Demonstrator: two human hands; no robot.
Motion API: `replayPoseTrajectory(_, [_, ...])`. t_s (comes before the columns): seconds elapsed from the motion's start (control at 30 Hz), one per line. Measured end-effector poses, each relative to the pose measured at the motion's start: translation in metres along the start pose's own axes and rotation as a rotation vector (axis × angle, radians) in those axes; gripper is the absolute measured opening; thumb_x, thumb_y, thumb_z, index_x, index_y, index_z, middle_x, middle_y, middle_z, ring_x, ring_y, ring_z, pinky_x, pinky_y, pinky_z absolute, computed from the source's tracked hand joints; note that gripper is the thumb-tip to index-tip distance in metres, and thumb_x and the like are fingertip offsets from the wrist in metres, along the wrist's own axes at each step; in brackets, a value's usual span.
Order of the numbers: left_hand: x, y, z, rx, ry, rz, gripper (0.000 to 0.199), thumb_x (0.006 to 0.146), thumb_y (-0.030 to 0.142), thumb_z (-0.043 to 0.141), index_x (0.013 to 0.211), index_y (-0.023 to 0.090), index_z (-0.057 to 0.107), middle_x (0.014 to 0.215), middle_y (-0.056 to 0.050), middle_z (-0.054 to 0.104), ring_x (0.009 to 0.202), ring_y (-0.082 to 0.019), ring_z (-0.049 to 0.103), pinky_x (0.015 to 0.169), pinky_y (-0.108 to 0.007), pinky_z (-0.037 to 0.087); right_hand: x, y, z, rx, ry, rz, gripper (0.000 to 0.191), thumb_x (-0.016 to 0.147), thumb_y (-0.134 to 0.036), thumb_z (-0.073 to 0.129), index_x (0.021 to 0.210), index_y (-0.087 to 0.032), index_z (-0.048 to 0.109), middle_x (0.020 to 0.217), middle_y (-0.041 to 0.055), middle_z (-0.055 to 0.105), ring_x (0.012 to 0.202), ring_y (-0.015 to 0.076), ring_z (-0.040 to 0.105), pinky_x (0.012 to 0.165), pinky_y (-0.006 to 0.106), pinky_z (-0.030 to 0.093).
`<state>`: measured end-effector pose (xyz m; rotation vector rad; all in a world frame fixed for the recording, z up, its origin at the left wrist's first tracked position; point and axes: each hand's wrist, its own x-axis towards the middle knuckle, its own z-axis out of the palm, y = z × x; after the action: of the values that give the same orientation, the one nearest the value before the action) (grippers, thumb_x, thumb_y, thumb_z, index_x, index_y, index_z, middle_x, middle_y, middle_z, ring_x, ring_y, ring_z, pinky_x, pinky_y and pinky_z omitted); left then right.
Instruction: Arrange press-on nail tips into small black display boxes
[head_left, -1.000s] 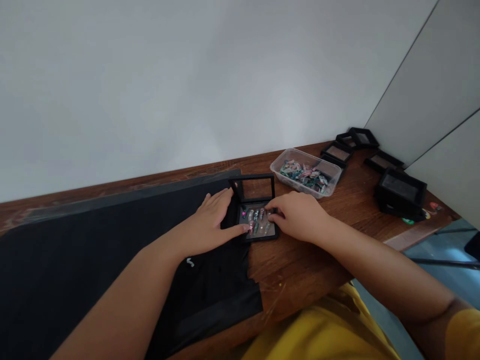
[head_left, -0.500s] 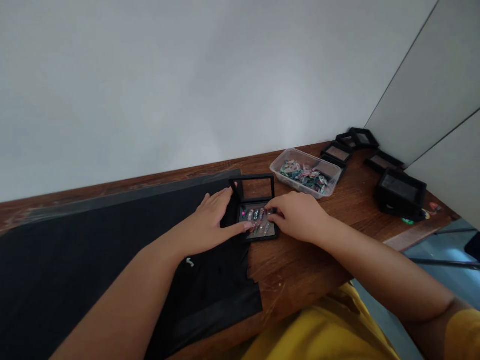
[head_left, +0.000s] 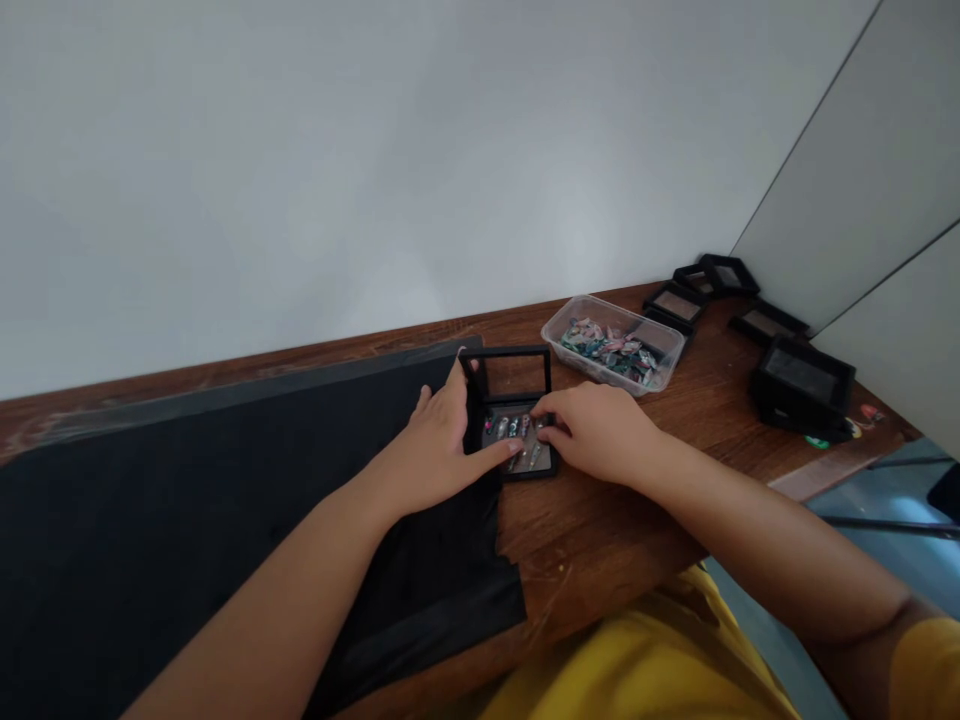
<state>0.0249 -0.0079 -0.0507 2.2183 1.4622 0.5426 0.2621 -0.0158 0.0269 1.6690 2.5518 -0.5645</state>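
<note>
A small black case stands with its windowed lid raised, at the right edge of a black mat. Inside lie several small shiny decorated pieces, some pink, some silvery. My left hand is at the case's left side, fingers up beside the lid and thumb stretched over the pieces. From the right, my right hand reaches in with thumb and index finger bent close together over the right-hand pieces. Whatever is between those fingertips is too small to make out.
Behind my right hand is a clear plastic tub of many similar pieces. Several black cases lie at the right. The black mat covers the wooden table's left part, and a pale wall rises behind.
My left hand has shifted right and closer to the case, its thumb now further over the pieces. The right hand has barely moved. A small white scrap on the mat is now covered by my left arm.
</note>
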Motion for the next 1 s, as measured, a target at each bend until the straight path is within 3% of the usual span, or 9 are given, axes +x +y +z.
replayPoseTrajectory(0.13, [0.001, -0.004, -0.003, -0.039, 0.028, 0.026, 0.129, 0.094, 0.069, 0.076, 0.183, 0.028, -0.009, 0.184, -0.022, 0.036, 0.172, -0.045, 0.033, 0.142, -0.067, 0.022, 0.0, -0.001, -0.001, -0.007, -0.008, 0.0, 0.034, 0.11, -0.028, 0.066, 0.139, -0.025, 0.082, 0.118, 0.0095, 0.087, 0.119, 0.032, 0.079, 0.096, 0.04, 0.057])
replayPoseTrajectory(0.4, [0.002, -0.005, -0.006, -0.033, 0.006, 0.054, 0.125, 0.098, 0.065, 0.074, 0.183, 0.028, -0.009, 0.185, -0.019, 0.036, 0.173, -0.041, 0.033, 0.143, -0.062, 0.024, -0.001, -0.001, 0.0, -0.026, -0.007, -0.002, 0.036, 0.111, -0.029, 0.064, 0.143, -0.026, 0.08, 0.123, 0.011, 0.087, 0.122, 0.0327, 0.079, 0.098, 0.041, 0.057])
replayPoseTrajectory(0.67, [0.001, -0.008, -0.005, -0.006, -0.019, 0.049, 0.121, 0.096, 0.072, 0.071, 0.184, 0.032, -0.003, 0.185, -0.018, 0.036, 0.17, -0.049, 0.034, 0.14, -0.075, 0.018, 0.001, 0.001, 0.004, -0.019, 0.008, -0.01, 0.034, 0.111, -0.029, 0.065, 0.14, -0.024, 0.081, 0.118, 0.0113, 0.087, 0.117, 0.0322, 0.079, 0.095, 0.04, 0.057])
replayPoseTrajectory(0.87, [0.0, 0.002, -0.002, 0.007, -0.054, -0.019, 0.123, 0.095, 0.079, 0.066, 0.183, 0.026, -0.003, 0.188, -0.023, 0.026, 0.173, -0.05, 0.026, 0.14, -0.076, 0.018, 0.0, 0.0, 0.002, -0.022, 0.001, -0.006, 0.034, 0.111, -0.029, 0.065, 0.14, -0.024, 0.08, 0.119, 0.0115, 0.087, 0.118, 0.0327, 0.079, 0.096, 0.041, 0.057])
replayPoseTrajectory(1.0, [-0.001, 0.003, -0.003, 0.006, -0.053, -0.014, 0.122, 0.095, 0.078, 0.066, 0.183, 0.026, -0.001, 0.188, -0.022, 0.027, 0.172, -0.051, 0.029, 0.139, -0.076, 0.021, -0.002, -0.001, 0.002, -0.045, 0.001, -0.009, 0.034, 0.111, -0.029, 0.063, 0.141, -0.023, 0.079, 0.121, 0.0127, 0.086, 0.119, 0.0338, 0.079, 0.095, 0.041, 0.056])
